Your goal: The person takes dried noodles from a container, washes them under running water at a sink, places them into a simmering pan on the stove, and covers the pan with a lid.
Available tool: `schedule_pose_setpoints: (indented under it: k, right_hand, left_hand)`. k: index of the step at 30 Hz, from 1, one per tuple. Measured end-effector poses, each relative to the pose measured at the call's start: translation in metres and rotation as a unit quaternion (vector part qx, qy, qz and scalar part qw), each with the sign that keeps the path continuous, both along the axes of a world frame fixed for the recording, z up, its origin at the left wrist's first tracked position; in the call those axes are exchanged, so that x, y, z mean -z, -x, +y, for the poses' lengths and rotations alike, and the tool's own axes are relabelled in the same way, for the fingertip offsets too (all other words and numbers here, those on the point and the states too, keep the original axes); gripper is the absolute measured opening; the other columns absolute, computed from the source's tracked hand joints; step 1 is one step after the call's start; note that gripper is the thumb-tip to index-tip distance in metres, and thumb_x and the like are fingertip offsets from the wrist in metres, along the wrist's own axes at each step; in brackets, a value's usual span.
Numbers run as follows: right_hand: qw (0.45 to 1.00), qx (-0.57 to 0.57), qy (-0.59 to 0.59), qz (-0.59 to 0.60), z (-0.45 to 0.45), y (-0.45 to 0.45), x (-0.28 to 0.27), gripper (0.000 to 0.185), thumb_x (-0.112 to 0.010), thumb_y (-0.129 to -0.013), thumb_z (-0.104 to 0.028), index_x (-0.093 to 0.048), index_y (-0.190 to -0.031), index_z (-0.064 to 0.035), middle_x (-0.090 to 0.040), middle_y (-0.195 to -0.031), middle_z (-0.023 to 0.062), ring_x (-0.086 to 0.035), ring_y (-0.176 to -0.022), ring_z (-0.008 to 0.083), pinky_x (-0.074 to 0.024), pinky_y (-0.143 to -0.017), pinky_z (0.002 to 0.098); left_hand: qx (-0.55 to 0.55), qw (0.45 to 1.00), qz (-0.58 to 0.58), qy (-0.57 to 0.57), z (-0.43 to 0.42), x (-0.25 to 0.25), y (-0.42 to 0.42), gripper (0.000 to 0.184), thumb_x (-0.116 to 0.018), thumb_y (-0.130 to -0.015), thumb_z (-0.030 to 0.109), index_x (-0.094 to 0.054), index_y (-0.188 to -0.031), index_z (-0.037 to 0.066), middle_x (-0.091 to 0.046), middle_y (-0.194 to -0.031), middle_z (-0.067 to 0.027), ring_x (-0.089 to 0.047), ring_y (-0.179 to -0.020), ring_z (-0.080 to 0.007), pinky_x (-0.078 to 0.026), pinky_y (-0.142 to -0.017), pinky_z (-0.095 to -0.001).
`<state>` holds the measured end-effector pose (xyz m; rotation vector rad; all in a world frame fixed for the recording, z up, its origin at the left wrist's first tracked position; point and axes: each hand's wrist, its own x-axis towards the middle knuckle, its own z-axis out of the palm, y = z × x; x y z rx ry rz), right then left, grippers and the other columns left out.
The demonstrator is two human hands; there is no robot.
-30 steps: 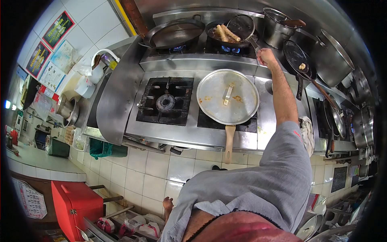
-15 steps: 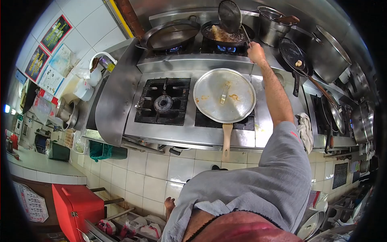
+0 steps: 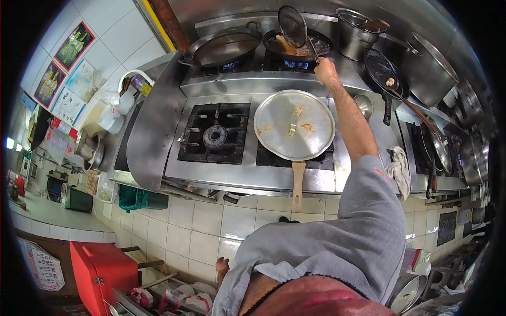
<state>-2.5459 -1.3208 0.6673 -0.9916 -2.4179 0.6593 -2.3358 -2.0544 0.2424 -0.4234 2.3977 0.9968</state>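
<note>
My right hand (image 3: pixel 326 72) is closed on the handle of a round mesh skimmer (image 3: pixel 292 26), which is tilted over the left part of a frying pan (image 3: pixel 320 47). Bubbling oil and golden food (image 3: pixel 295 48) show below the skimmer, partly hidden by it. Blue flames burn under this pan. At the bottom, my left hand (image 3: pixel 222 263) hangs low beside my body, small in view, its fingers too unclear to judge. A large lidded pan (image 3: pixel 294 125) with a wooden handle sits on the front right burner.
A wide wok (image 3: pixel 224 47) stands over a flame at the back left. Right of the frying pan are a metal pot (image 3: pixel 358 39), a black pan (image 3: pixel 382 71), a ladle (image 3: pixel 363 105) and a tall stockpot (image 3: pixel 432 68). A cloth (image 3: pixel 399 171) hangs at the front edge.
The skimmer has swung from the pan's right side to the left and is now raised and tilted. My right hand has moved left with it. The food rolls are now mostly hidden.
</note>
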Motion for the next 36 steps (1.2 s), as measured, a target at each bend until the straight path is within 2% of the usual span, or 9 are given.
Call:
schedule_pose_setpoints:
  k: [5,6,10,16,21,27,31,34,36]
  right_hand:
    - [0.985,0.029,0.116,0.128,-0.003,-0.014,0.001,0.029,-0.051,-0.08,-0.006,-0.054,-0.108,0.0002,-0.062,-0.073,0.0132,-0.059,-0.051,0.0206,-0.0456,-0.041,0.0332]
    - [0.969,0.028,0.168,0.179,0.001,-0.017,0.006,0.025,-0.052,-0.08,-0.006,-0.054,-0.104,0.0008,-0.06,-0.069,0.0107,-0.056,-0.048,0.0179,-0.0436,-0.039,0.0314]
    - [0.904,-0.012,0.322,0.282,-0.013,-0.07,0.0,0.006,-0.056,-0.078,-0.004,-0.054,-0.082,-0.0002,-0.053,-0.057,0.0042,-0.047,-0.04,0.0114,-0.0358,-0.035,0.0252]
    - [0.812,0.029,0.45,0.37,-0.03,-0.173,0.018,0.006,-0.056,-0.082,-0.006,-0.055,-0.085,-0.0003,-0.052,-0.059,0.0002,-0.043,-0.041,0.005,-0.0329,-0.033,0.0152]
    - [0.806,0.05,0.423,0.412,0.014,-0.197,0.032,0.006,-0.052,-0.084,-0.006,-0.054,-0.087,-0.0003,-0.052,-0.059,0.0006,-0.044,-0.041,0.006,-0.0319,-0.033,0.0164]
    - [0.749,0.135,0.448,0.469,0.098,-0.162,0.05,0.008,-0.054,-0.084,-0.006,-0.055,-0.077,-0.0026,-0.055,-0.061,0.0025,-0.047,-0.042,0.0079,-0.0344,-0.036,0.0188]
    - [0.747,0.152,0.467,0.448,0.139,-0.153,0.087,0.015,-0.056,-0.085,-0.014,-0.055,-0.076,-0.0016,-0.054,-0.061,0.0035,-0.051,-0.049,0.0112,-0.0432,-0.042,0.0219]
    - [0.935,0.307,0.105,0.14,0.14,-0.155,0.097,0.032,-0.064,-0.079,-0.025,-0.059,-0.092,0.0045,-0.062,-0.084,0.0172,-0.061,-0.073,0.0282,-0.0503,-0.065,0.0348]
    - [0.917,0.356,-0.154,0.093,0.077,-0.157,0.064,0.045,-0.068,-0.074,-0.027,-0.058,-0.103,0.0065,-0.061,-0.099,0.0242,-0.06,-0.089,0.0362,-0.0476,-0.079,0.0371]
  left_hand:
    - [0.345,0.912,0.127,0.184,-0.022,0.055,0.004,0.036,-0.065,-0.068,0.021,-0.064,-0.099,0.0,-0.061,-0.102,-0.0226,-0.058,-0.098,-0.0326,-0.047,-0.086,-0.0375]
    - [0.1,0.989,0.065,0.093,-0.019,0.06,0.002,0.042,-0.066,-0.067,0.024,-0.063,-0.101,0.0,-0.061,-0.104,-0.0209,-0.058,-0.097,-0.0341,-0.046,-0.086,-0.038]
    - [0.029,0.998,-0.005,0.057,-0.017,0.056,0.012,0.045,-0.066,-0.067,0.024,-0.061,-0.1,-0.006,-0.06,-0.106,-0.0221,-0.056,-0.101,-0.0338,-0.044,-0.089,-0.0379]
    - [0.36,0.915,0.165,0.08,-0.02,0.044,0.023,0.046,-0.065,-0.07,0.02,-0.057,-0.105,-0.008,-0.061,-0.102,-0.0231,-0.06,-0.095,-0.0296,-0.047,-0.081,-0.0355]
    - [0.156,0.988,-0.013,-0.004,0.001,0.036,0.029,0.05,-0.064,-0.07,0.016,-0.053,-0.112,-0.008,-0.063,-0.088,-0.0205,-0.06,-0.057,-0.0234,-0.049,-0.051,-0.0342]
    - [-0.009,0.998,-0.003,-0.061,0.018,0.009,0.029,0.049,-0.065,-0.069,0.01,-0.052,-0.114,-0.007,-0.062,-0.082,-0.0168,-0.054,-0.051,-0.0206,-0.045,-0.047,-0.0332]
    - [0.1,0.994,0.03,0.016,-0.007,0.023,0.022,0.049,-0.063,-0.071,0.007,-0.05,-0.116,-0.006,-0.058,-0.108,-0.0198,-0.059,-0.085,-0.0252,-0.048,-0.064,-0.0318]
    - [-0.077,0.996,-0.03,-0.027,-0.014,-0.001,0.002,0.049,-0.063,-0.071,0.006,-0.049,-0.117,-0.006,-0.059,-0.106,-0.0193,-0.06,-0.088,-0.0267,-0.049,-0.068,-0.0335]
    - [-0.148,0.983,-0.079,-0.07,-0.031,-0.008,-0.007,0.049,-0.063,-0.072,0.006,-0.048,-0.118,-0.005,-0.059,-0.105,-0.0194,-0.06,-0.091,-0.0271,-0.049,-0.073,-0.0355]
